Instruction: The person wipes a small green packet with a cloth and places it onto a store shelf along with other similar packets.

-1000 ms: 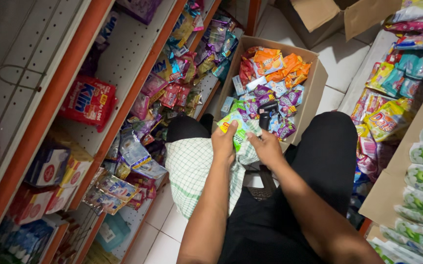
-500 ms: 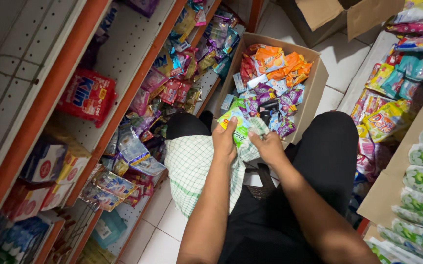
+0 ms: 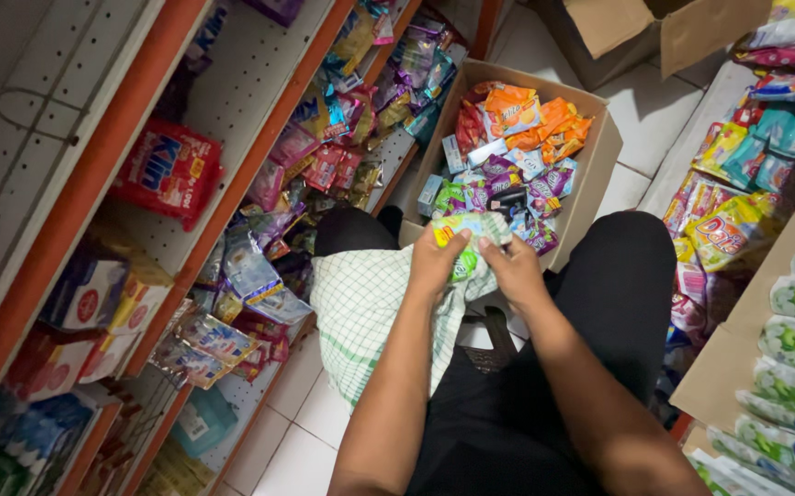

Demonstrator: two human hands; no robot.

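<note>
Both our hands, left (image 3: 434,266) and right (image 3: 510,269), pinch a green sachet strip (image 3: 467,230) (light, floppy, probably slippery); best held along its edges.

A narrow shop aisle.
Orange-edged shelves (image 3: 94,184) stand at the left over a white tiled floor (image 3: 301,441), in dim light.

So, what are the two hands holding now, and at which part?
Both hold one strip of green and yellow sachets. The left hand grips its left side, the right hand its right side, above the checked cloth.
</note>
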